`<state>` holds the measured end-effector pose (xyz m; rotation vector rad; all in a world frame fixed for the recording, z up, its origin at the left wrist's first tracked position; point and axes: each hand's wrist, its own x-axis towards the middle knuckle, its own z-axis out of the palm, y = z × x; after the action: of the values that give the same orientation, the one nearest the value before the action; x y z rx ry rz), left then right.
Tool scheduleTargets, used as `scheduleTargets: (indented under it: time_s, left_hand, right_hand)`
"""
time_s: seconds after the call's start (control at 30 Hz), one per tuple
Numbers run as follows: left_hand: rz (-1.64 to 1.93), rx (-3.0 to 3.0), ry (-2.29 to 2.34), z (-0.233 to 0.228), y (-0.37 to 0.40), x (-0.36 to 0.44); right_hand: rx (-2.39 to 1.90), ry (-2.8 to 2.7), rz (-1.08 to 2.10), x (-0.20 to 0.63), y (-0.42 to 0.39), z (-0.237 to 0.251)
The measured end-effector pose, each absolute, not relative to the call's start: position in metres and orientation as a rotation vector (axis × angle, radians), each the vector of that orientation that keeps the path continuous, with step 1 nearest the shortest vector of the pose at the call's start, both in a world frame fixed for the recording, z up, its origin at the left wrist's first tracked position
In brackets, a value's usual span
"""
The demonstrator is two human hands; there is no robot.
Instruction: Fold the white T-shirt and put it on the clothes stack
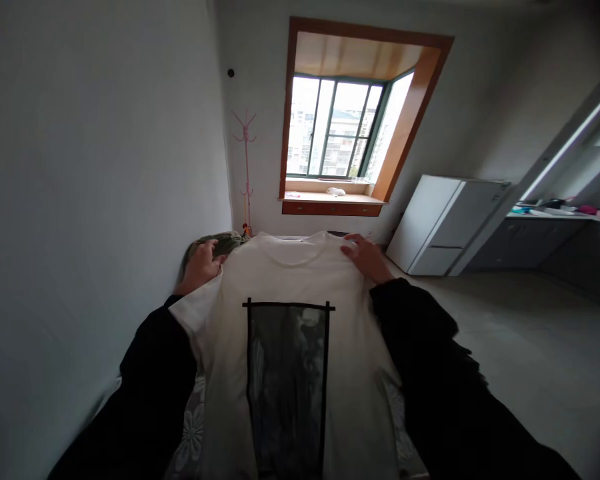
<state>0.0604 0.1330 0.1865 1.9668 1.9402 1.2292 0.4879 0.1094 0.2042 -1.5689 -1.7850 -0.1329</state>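
White T-shirt [290, 347]: spread before the wearer over a floral cloth [193, 427], neckline [293, 265] at the far end, dark printed panel [287, 400] facing up.
Likely handling: light, soft and limp, prone to creasing rather than breaking; the printed panel may flex a little more stiffly.
Best hold: the two shoulder seams, which should keep the body level and the neckline square.
Left hand [201, 268]: at the shoulder above the sleeve [195, 310], thumb and forefinger parted; whether they pinch fabric cannot be told.
Right hand [369, 259]: fingers [349, 250] bent over the opposite shoulder, touching it; a firm grip cannot be confirmed.
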Motion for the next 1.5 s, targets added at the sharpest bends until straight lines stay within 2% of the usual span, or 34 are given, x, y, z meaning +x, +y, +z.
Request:
scheduleTargets:
  time_s: [0.1,0.27,0.37,0.47,0.63,0.83,1.0,1.17,1.27,1.37,1.5]
  left_hand:
    - [1.198,1.907,1.862,0.121,0.143,0.06]
    - [0.923,1.626,1.829,0.007,0.081,0.046]
    - [0.67,1.607,1.923,-0.023,0.053,0.047]
    - [0.537,1.736,2.021,-0.032,0.044,0.055]
    - [0.477,1.982,1.93,-0.034,0.045,0.062]
    - [0.652,1.773,2.033,-0.035,0.05,0.02]
    - [0.696,1.568,2.238,-0.036,0.039,-0.019]
    - [0.846,1.623,2.219,-0.024,0.04,0.001]
    - [0.708,1.865,2.082,-0.018,0.059,0.03]
    - [0.525,1.951,2.067,-0.018,0.089,0.046]
    - [0.496,1.886,2.145,-0.022,0.13,0.042]
  right_hand:
    - [-1.793,-1.904,-0.037,0.482,0.141,0.136]
    - [-1.82,-2.012,0.241,0.49,0.088,0.006]
    - [-1.83,-1.906,0.315,0.502,0.045,-0.046]
    - [-1.907,-1.79,0.28,0.512,0.015,-0.071]
    - [-2.099,-1.709,0.158,0.515,-0.003,-0.083]
    - [-2.151,-1.755,0.059,0.51,-0.004,-0.093]
    - [-2.174,-1.927,0.162,0.524,0.0,-0.09]
    - [-1.946,-2.104,0.296,0.522,0.04,-0.069]
    - [-1.865,-2.116,0.348,0.506,0.078,-0.059]
    - [-1.988,-2.052,0.341,0.493,0.11,-0.056]
    - [-2.146,-1.908,0.263,0.493,0.134,-0.057]
